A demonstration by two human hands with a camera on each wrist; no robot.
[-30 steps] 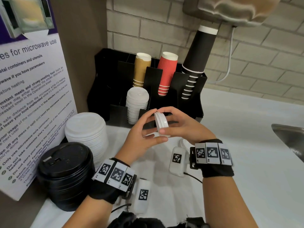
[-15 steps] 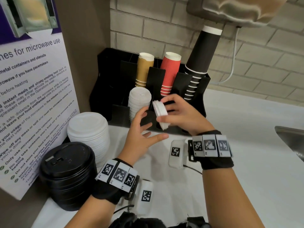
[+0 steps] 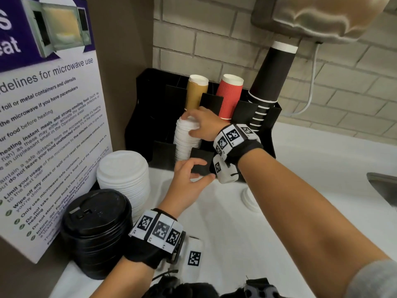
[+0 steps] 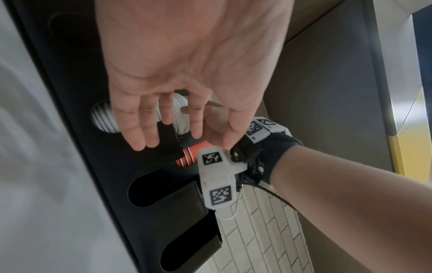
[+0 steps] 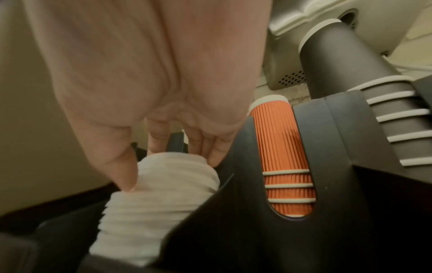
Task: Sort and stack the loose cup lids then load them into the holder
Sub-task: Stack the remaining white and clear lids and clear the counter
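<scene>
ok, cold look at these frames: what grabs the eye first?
The right hand gripping the top of the white stack of small lids in the black plastic holder. Behind it, tan, red and black cup stacks poke up. Front left, a black lid stack sits beside wider white lids.

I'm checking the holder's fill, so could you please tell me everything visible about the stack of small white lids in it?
The stack of small white lids stands upright in a front slot of the black holder, ahead of the tan cups. The nested ribbed rims look like moulded plastic, and the stack rises above the slot's front wall. The right hand grips its top lids, thumb on the near side.
</scene>
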